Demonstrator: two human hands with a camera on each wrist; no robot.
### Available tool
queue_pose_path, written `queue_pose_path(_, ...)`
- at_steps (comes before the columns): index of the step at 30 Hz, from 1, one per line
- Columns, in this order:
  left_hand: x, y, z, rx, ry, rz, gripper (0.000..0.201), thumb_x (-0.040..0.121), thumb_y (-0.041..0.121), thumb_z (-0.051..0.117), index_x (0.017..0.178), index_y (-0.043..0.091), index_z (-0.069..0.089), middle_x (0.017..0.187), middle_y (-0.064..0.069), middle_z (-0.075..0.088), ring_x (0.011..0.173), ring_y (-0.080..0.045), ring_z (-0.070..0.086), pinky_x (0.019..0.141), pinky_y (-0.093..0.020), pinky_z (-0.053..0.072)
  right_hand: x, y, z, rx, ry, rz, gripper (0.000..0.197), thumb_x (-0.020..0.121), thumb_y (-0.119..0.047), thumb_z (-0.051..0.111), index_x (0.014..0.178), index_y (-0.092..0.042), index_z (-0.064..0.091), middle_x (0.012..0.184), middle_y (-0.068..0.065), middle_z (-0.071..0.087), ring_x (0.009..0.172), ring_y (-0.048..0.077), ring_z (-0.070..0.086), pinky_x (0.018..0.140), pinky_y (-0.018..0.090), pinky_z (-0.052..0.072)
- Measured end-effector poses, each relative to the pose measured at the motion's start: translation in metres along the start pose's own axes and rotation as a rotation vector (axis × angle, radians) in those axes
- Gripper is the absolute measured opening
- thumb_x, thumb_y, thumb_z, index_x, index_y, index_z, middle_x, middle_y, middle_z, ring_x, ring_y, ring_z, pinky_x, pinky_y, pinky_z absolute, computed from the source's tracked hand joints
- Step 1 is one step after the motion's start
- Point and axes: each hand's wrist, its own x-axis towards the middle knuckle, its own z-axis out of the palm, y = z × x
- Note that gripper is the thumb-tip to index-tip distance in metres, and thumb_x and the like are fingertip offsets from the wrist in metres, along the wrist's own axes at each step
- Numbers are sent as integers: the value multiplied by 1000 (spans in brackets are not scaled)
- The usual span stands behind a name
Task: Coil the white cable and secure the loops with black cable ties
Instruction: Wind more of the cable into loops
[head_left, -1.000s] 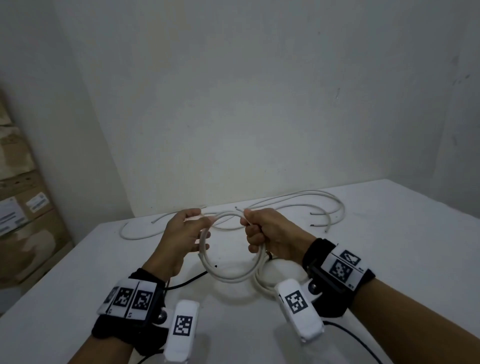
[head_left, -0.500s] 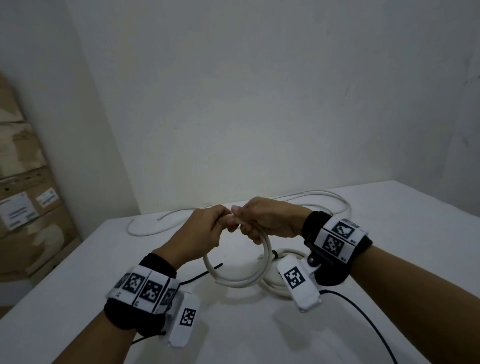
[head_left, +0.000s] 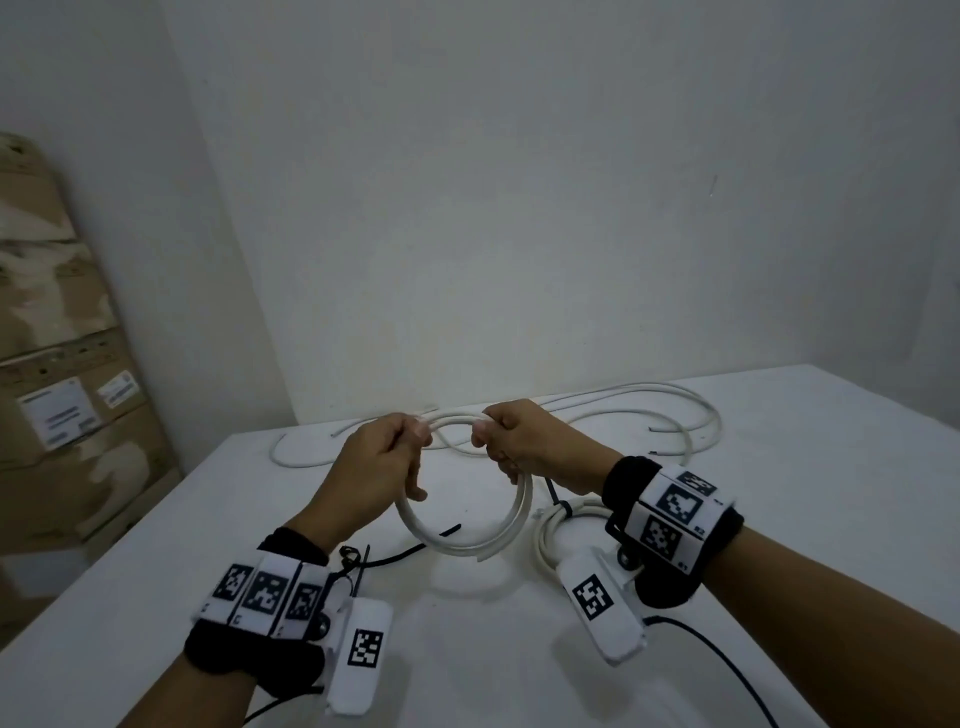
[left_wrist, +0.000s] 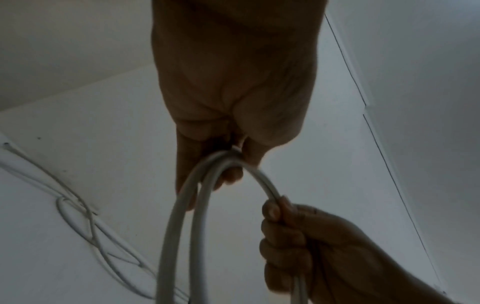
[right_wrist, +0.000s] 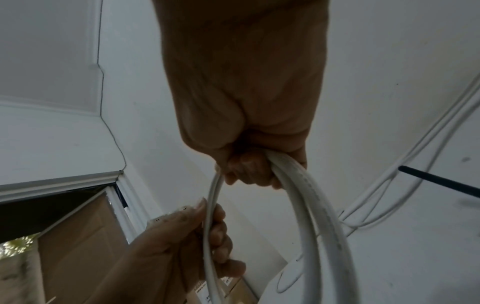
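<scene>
Both hands hold a white cable coil upright above the white table. My left hand pinches the top left of the loops; the left wrist view shows the white cable running out from under its fingers. My right hand grips the top right, fingers curled round the strands of the white cable. A black cable tie lies on the table under the coil, partly hidden by it. Another black tie wraps a second white coil lying by my right wrist.
Several loose white cables sprawl along the table's far side by the wall. Cardboard boxes are stacked at the left beyond the table edge. A black cord trails from my right wrist camera.
The hands closed together at the coil's top, then drew slightly apart, now each holding one side. The coil hangs rounder below them.
</scene>
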Motion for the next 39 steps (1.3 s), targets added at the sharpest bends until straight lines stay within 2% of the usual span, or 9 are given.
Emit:
queue_pose_path(3,0,0,-15,1,-98,-44,27,100,24,47,91,11,69,83,-4,71,80,-18,66,85,-38,54,2,-4,4,-126,-77,4,30,100,-23,42,74,-15,52,63,0,43,54,13,41,54,26,41)
queue_pose_path(6,-1,6,-22,-18,-168,-19,25,99,28,48,102,17,70,95,-4,73,92,-20,67,85,-33,52,7,-14,12,-210,-147,-11,29,100,-19,43,72,-16,51,64,0,44,55,13,41,54,25,40)
queue_pose_path(11,-3,11,-21,-76,-276,-105,36,100,35,45,93,7,68,54,6,46,50,-9,45,52,-27,45,15,-27,20,-264,-178,-40,30,99,-27,44,73,-17,54,65,0,44,56,13,41,54,22,39)
queue_pose_path(17,-8,-3,-16,-149,-149,-145,35,101,33,44,82,9,61,49,10,38,47,-8,34,50,-25,34,16,-17,28,8,-194,-53,26,98,-26,50,91,-6,64,65,3,55,57,13,53,62,25,47)
queue_pose_path(23,-12,-10,-17,-246,-72,-200,31,100,31,46,86,6,57,54,5,37,49,-10,33,48,-25,33,17,-3,37,121,-107,-79,24,92,-32,61,88,-9,65,77,11,67,68,19,66,64,28,50)
queue_pose_path(28,-16,-23,-33,-459,0,-258,30,101,33,42,83,9,49,54,6,32,47,-10,28,48,-26,33,16,6,34,316,-157,-44,31,100,-29,45,99,-1,59,66,4,55,58,17,56,64,33,52)
queue_pose_path(33,-28,-26,-37,-519,-74,-285,32,101,30,41,84,6,52,61,-6,48,50,-19,47,58,-35,49,21,1,47,284,-114,-46,30,102,-29,39,79,-10,48,59,-3,32,50,10,29,52,24,31)
queue_pose_path(36,-28,-29,-52,-253,-117,-302,33,99,27,46,97,1,67,92,-11,73,82,-28,70,81,-37,55,23,1,48,197,-185,-25,33,102,-29,39,75,-12,47,60,-3,33,51,11,28,52,24,30)
queue_pose_path(39,-19,-24,-62,-74,-73,-205,28,94,34,54,99,13,71,100,-7,72,95,-21,68,83,-34,55,27,-2,53,134,-251,-12,33,102,-29,40,74,-12,47,62,-1,34,52,12,29,52,23,31)
